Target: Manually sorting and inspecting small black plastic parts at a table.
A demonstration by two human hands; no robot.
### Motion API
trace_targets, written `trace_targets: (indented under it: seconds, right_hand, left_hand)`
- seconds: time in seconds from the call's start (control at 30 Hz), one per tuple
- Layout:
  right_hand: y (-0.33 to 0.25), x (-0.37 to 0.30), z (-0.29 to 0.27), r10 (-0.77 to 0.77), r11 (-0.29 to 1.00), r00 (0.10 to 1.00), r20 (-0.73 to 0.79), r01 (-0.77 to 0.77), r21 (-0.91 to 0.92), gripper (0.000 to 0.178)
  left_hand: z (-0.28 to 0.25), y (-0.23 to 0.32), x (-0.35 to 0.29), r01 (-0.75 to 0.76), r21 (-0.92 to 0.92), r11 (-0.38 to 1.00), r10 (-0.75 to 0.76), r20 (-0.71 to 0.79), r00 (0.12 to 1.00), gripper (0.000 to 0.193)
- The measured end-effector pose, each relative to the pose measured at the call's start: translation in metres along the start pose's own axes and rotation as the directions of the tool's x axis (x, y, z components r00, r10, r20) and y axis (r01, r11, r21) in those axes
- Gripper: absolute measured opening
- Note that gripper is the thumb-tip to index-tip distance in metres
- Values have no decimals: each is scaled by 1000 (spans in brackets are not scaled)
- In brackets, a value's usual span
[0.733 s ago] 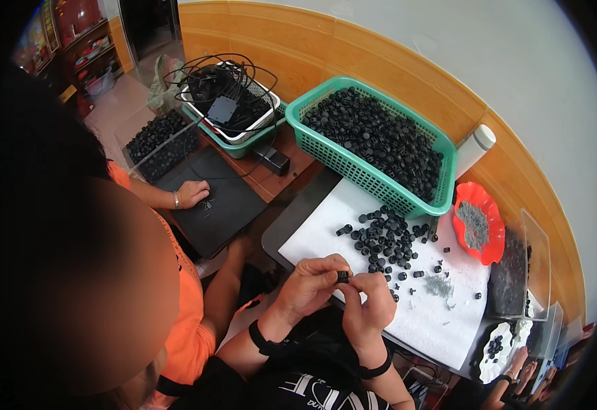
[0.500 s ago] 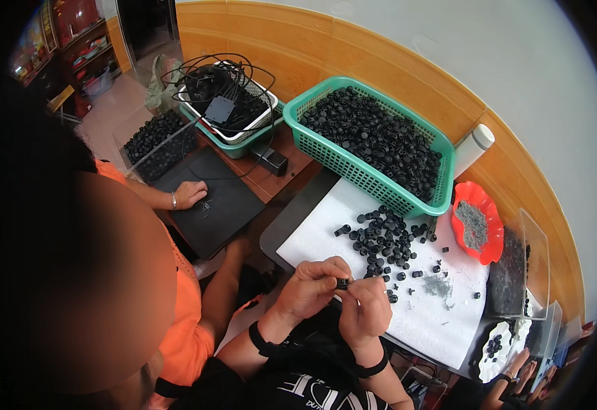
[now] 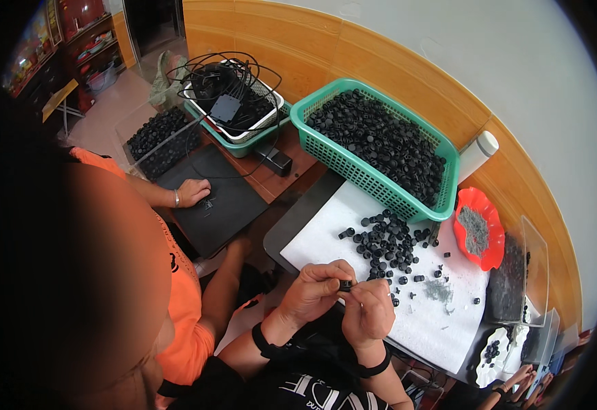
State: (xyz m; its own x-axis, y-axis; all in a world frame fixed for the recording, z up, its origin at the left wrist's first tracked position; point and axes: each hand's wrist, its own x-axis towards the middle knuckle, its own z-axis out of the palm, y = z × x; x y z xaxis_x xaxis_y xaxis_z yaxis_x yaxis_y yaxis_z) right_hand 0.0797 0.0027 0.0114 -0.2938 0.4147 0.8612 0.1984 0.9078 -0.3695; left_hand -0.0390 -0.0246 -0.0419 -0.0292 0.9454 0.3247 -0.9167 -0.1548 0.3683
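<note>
Above the near edge of the desk [image 3: 297, 217], the left grip [image 3: 317, 288] pinches a black part [image 3: 345, 285], best kept steady while the right grip [image 3: 369, 311], fingertips bunched just beside it, hides whether it holds anything.

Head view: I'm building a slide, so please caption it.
Left hand pinches a small black part, right hand close by, near loose black pieces and a heaped green basket.

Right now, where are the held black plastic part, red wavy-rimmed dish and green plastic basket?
Held black plastic part [image 3: 345, 285]: head view, exposed side.
Red wavy-rimmed dish [image 3: 496, 236]: head view, right rim.
Green plastic basket [image 3: 353, 171]: head view, front wall.
</note>
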Motion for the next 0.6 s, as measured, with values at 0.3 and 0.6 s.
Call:
trace_targets:
  seconds: [0.3, 0.6]
  right_hand:
    - [1, -3, 6, 52, 999, 998, 16, -52, 6, 31]
    - [3, -3, 8, 73, 997, 997, 20, -73, 17, 32]
  left_hand:
    - [-5, -2, -5, 13, -49, 999, -16, -54, 998, 21]
    - [-8, 2, -4, -33, -11, 999, 32, -40, 999, 20]
